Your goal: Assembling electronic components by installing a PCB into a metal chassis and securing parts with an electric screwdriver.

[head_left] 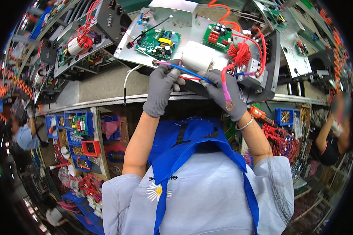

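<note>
Both hands wear grey knitted gloves. My left hand (pixel 162 87) is closed, its thumb and fingers pinching a blue cable (pixel 192 73) near the end with a purple sleeve. My right hand (pixel 226 93) is closed round the same cable farther right. Over the back of my right hand hangs a thick red cable (pixel 224 80) with a purple sleeve and a ring terminal (pixel 230 105). Just beyond the hands lies a metal chassis plate (pixel 125 54) carrying a green circuit board (pixel 157 44), a white cylinder (pixel 198 56) and a smaller green board (pixel 217 36).
A coiled red wire bundle (pixel 239 54) sits right of the cylinder. The metal bench edge (pixel 106 102) runs before me. Below are blue parts bins (pixel 82 121), a red bin (pixel 91 148) and an orange power screwdriver (pixel 261 114). Co-workers are at both sides.
</note>
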A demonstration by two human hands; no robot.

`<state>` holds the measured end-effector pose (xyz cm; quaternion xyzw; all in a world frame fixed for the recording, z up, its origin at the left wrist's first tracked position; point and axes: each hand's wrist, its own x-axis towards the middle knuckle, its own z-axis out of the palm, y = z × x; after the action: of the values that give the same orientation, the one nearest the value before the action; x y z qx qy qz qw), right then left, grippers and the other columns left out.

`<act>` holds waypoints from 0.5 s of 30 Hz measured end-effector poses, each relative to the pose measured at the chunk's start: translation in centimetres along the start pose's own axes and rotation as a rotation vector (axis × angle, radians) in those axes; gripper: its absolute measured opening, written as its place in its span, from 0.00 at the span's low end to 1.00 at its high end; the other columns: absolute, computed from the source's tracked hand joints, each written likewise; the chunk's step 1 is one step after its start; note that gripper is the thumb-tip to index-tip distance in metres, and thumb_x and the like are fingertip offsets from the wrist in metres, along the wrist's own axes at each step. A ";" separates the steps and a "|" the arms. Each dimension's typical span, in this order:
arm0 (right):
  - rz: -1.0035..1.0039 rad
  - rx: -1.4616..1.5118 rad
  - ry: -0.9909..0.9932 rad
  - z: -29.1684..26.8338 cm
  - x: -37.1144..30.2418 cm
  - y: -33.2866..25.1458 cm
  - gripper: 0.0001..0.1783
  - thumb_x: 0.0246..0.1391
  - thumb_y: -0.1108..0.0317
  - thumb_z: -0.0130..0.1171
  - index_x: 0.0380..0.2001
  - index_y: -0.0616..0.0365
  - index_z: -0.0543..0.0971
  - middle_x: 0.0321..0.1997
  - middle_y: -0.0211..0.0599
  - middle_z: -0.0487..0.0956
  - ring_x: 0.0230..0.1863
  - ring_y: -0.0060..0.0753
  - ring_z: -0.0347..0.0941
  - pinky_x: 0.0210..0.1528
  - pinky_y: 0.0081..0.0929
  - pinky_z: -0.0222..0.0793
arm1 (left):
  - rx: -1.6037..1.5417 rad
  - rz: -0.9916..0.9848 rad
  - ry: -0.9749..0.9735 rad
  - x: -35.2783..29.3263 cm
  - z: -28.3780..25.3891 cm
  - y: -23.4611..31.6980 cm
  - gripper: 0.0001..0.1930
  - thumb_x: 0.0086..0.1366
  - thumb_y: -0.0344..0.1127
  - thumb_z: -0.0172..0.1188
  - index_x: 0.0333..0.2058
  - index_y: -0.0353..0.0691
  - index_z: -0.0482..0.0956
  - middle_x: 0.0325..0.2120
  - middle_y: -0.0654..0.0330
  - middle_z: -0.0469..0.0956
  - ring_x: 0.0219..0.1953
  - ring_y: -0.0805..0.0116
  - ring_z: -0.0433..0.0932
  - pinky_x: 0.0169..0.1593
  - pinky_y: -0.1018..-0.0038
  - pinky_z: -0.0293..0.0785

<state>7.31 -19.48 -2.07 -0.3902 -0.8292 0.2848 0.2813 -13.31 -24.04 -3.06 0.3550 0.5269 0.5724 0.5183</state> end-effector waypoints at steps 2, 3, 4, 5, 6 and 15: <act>-0.012 -0.019 -0.084 0.0 0.1 -0.9 0.16 0.52 0.70 0.63 0.45 0.60 0.81 0.35 0.45 0.82 0.35 0.41 0.79 0.39 0.32 0.73 | 0.083 0.028 0.081 -0.3 0.2 -0.2 0.17 0.68 0.38 0.54 0.48 0.30 0.75 0.31 0.56 0.81 0.23 0.76 0.77 0.23 0.82 0.72; -0.057 -0.074 -0.007 0.5 -0.1 -1.0 0.17 0.52 0.68 0.62 0.46 0.57 0.80 0.36 0.44 0.81 0.35 0.45 0.79 0.38 0.35 0.73 | 0.047 0.018 0.088 -0.3 0.3 -0.5 0.17 0.66 0.36 0.56 0.48 0.30 0.76 0.30 0.56 0.81 0.22 0.76 0.77 0.23 0.82 0.72; -0.108 -0.113 0.072 1.4 -0.1 -1.3 0.17 0.52 0.65 0.61 0.47 0.54 0.80 0.37 0.44 0.79 0.35 0.48 0.78 0.37 0.37 0.74 | 0.018 0.011 0.105 -0.1 -0.1 -0.7 0.16 0.63 0.35 0.58 0.47 0.30 0.76 0.29 0.56 0.81 0.22 0.76 0.77 0.22 0.81 0.72; -0.103 -0.073 0.108 2.0 -0.2 -1.7 0.18 0.53 0.66 0.61 0.48 0.55 0.79 0.38 0.46 0.79 0.35 0.48 0.78 0.39 0.37 0.74 | 0.038 -0.013 0.090 0.2 -0.2 -1.0 0.17 0.61 0.34 0.59 0.46 0.31 0.77 0.28 0.57 0.81 0.22 0.76 0.78 0.22 0.80 0.72; -0.100 -0.027 0.132 2.2 -0.3 -2.3 0.18 0.53 0.67 0.61 0.49 0.56 0.78 0.39 0.47 0.79 0.36 0.49 0.79 0.40 0.37 0.74 | 0.052 -0.038 0.087 0.5 0.0 -1.4 0.17 0.58 0.33 0.59 0.46 0.32 0.78 0.26 0.58 0.81 0.21 0.76 0.78 0.22 0.79 0.72; 0.105 -0.288 0.058 6.0 1.8 -5.4 0.14 0.57 0.63 0.59 0.44 0.59 0.81 0.39 0.47 0.81 0.38 0.46 0.79 0.41 0.36 0.72 | 0.481 0.274 0.118 0.6 -2.7 -2.0 0.15 0.56 0.36 0.61 0.41 0.36 0.78 0.28 0.51 0.81 0.32 0.60 0.82 0.38 0.68 0.77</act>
<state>-0.40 -22.39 -2.01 -0.4772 -0.8315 0.1657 0.2310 -15.56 -24.27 -5.55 0.5018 0.6240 0.5154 0.3054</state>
